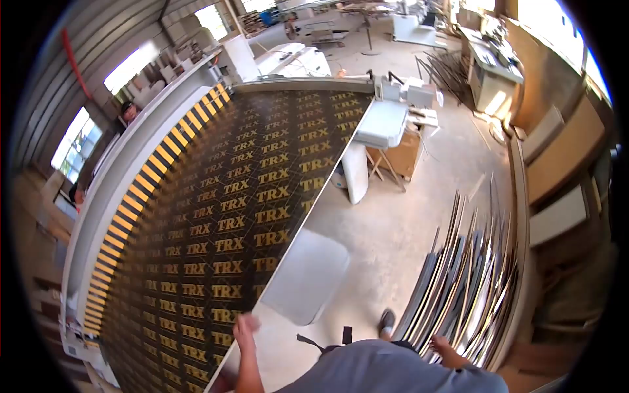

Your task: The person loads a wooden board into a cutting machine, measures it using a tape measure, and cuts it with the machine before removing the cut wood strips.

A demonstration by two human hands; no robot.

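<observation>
A large dark panel (229, 196) printed with rows of yellow "TRX" lettering lies on a machine bed, its long right edge running diagonally beside the person. My left hand (246, 327), slightly blurred, is at the lower part of this edge, with its fingers closed over it. My right hand (442, 344) hangs out to the right side of the body, its fingers a little apart and nothing visible in them. Below that hand are long thin strips (458, 281) piled on the floor. A pale grey support plate (311, 272) juts out beside the panel's edge.
A yellow-and-black striped beam (157, 167) runs along the panel's left side. Beyond it, a person's head (130, 111) shows. A second light table (383, 123) stands at the panel's far right corner. Boards (567, 157) lean on the right wall. A workbench (491, 72) stands farther back.
</observation>
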